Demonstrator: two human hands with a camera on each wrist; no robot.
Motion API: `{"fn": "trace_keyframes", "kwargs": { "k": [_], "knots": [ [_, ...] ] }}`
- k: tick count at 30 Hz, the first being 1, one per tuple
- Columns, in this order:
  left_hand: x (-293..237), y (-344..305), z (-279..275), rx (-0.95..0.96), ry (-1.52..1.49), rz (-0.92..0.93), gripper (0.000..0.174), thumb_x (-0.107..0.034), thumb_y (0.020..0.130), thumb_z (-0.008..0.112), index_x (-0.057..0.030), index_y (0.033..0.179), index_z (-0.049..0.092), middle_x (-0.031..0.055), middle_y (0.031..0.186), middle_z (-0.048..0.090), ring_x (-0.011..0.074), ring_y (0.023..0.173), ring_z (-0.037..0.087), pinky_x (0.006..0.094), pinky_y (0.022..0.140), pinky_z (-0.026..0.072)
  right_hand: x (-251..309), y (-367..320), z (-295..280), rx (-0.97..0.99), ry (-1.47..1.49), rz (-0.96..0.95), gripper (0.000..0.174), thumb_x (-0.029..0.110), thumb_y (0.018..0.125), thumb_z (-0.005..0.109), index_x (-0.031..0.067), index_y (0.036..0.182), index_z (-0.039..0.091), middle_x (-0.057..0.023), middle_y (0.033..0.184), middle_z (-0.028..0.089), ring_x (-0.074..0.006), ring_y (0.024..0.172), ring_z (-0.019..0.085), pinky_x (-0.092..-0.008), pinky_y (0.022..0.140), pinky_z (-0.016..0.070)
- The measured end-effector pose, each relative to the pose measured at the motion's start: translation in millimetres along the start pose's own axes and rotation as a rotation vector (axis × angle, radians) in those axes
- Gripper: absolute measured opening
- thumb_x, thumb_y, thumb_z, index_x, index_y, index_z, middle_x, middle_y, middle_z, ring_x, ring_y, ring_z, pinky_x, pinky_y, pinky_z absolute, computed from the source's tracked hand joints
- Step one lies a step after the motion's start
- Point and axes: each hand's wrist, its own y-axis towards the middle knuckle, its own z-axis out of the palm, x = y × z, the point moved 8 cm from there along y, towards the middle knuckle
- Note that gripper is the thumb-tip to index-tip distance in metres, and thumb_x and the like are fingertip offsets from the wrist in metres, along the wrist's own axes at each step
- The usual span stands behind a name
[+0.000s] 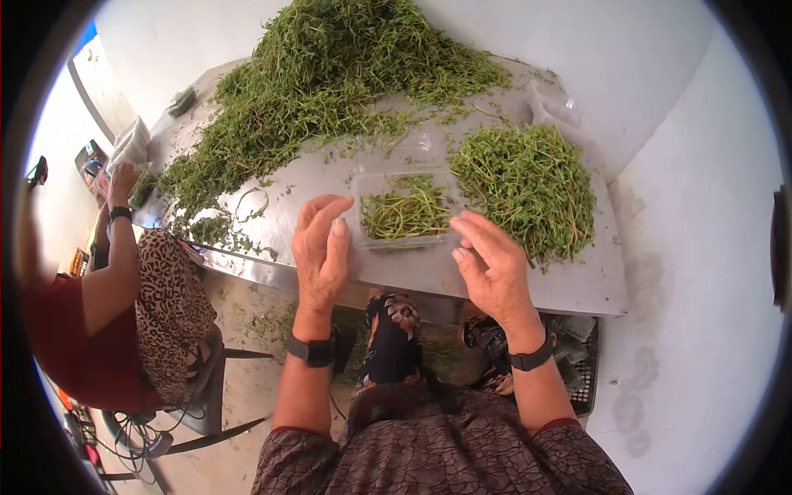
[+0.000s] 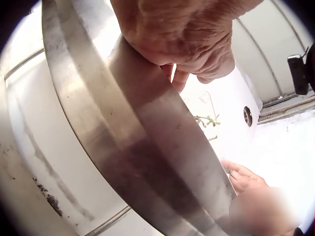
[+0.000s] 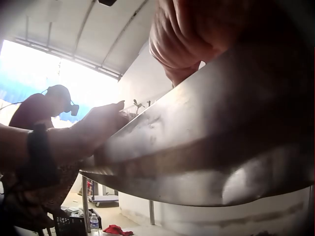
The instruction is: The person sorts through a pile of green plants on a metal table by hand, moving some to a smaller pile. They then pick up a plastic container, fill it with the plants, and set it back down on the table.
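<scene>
In the head view a clear plastic tray [image 1: 381, 244] lies on the metal table with a layer of green leafy stems [image 1: 404, 210] inside. My left hand [image 1: 320, 252] is held at the tray's left side, palm turned inward and fingers loosely bent. On the opposite side my right hand [image 1: 495, 264] has its fingertips right at the tray's edge. Neither hand grips anything. The clear lid [image 1: 400, 148] stands open behind the tray. Both wrist views show mostly the table's steel edge, with the left hand [image 2: 182, 34] and right hand [image 3: 184, 42] above it.
A big heap of greens [image 1: 330, 82] covers the back and left of the table [image 1: 272, 223]; a smaller pile [image 1: 528, 190] lies right of the tray. Clear plastic [image 1: 553, 111] sits behind that pile. Another person [image 1: 91, 330] sits at the left. A black crate [image 1: 587, 371] stands below right.
</scene>
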Motion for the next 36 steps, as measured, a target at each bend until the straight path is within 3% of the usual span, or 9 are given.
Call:
{"fn": "trace_keyframes", "kwargs": {
  "k": [7, 9, 10, 17, 26, 36],
  "knots": [
    [-27, 10, -3, 0.063, 0.011, 0.101, 0.042, -0.031, 0.1, 0.038, -0.0047, 0.111, 0.068, 0.0142, 0.116, 0.061, 0.0303, 0.117, 0.052, 0.0416, 0.103, 0.037, 11, 2, 0, 0.036, 0.009, -0.089, 0.039, 0.008, 0.081, 0.07, 0.0076, 0.119, 0.063, -0.015, 0.109, 0.067, -0.0336, 0.096, 0.065, -0.0415, 0.083, 0.0534],
    [-53, 16, 10, 0.232, 0.191, 0.294, 0.047, -0.036, 0.101, 0.035, -0.0071, 0.111, 0.069, 0.0124, 0.122, 0.06, 0.0322, 0.122, 0.047, 0.0454, 0.107, 0.0312, 12, 2, -1, 0.034, 0.009, -0.099, 0.038, 0.008, 0.081, 0.07, 0.0075, 0.119, 0.063, -0.0148, 0.108, 0.067, -0.0336, 0.095, 0.064, -0.0419, 0.082, 0.0531],
    [-55, 17, 17, 0.311, 0.199, 0.288, 0.05, -0.04, 0.101, 0.032, -0.0085, 0.109, 0.07, 0.0113, 0.126, 0.059, 0.0339, 0.125, 0.045, 0.047, 0.109, 0.0264, 14, 2, -1, 0.028, -0.011, -0.13, 0.037, 0.008, 0.082, 0.069, 0.0074, 0.118, 0.063, -0.0144, 0.108, 0.067, -0.0337, 0.094, 0.064, -0.0421, 0.081, 0.0528],
    [-53, 17, 37, 0.528, 0.348, 0.33, 0.057, -0.045, 0.102, 0.031, -0.0077, 0.1, 0.073, 0.0113, 0.122, 0.059, 0.0336, 0.126, 0.045, 0.0485, 0.111, 0.0233, 17, 0, -2, 0.023, -0.006, -0.176, 0.036, 0.01, 0.082, 0.069, 0.0069, 0.117, 0.061, -0.0131, 0.103, 0.066, -0.033, 0.09, 0.062, -0.0428, 0.079, 0.051],
    [-39, 22, 35, 0.537, 0.487, 0.259, 0.051, -0.038, 0.102, 0.034, -0.005, 0.093, 0.072, 0.0105, 0.112, 0.064, 0.0325, 0.125, 0.048, 0.0503, 0.112, 0.0218, 13, 0, -1, 0.029, 0.028, -0.174, 0.037, 0.012, 0.082, 0.069, 0.0068, 0.118, 0.059, -0.0129, 0.101, 0.066, -0.0332, 0.089, 0.062, -0.043, 0.079, 0.0504],
    [-56, 32, 28, 0.463, 0.486, 0.271, 0.054, -0.038, 0.104, 0.031, -0.0032, 0.098, 0.072, 0.0124, 0.114, 0.065, 0.0324, 0.119, 0.053, 0.0487, 0.11, 0.0267, 11, 0, 0, 0.054, 0.049, -0.142, 0.037, 0.011, 0.081, 0.069, 0.0061, 0.117, 0.059, -0.012, 0.097, 0.067, -0.0319, 0.088, 0.063, -0.0425, 0.078, 0.0504]
  ]
}}
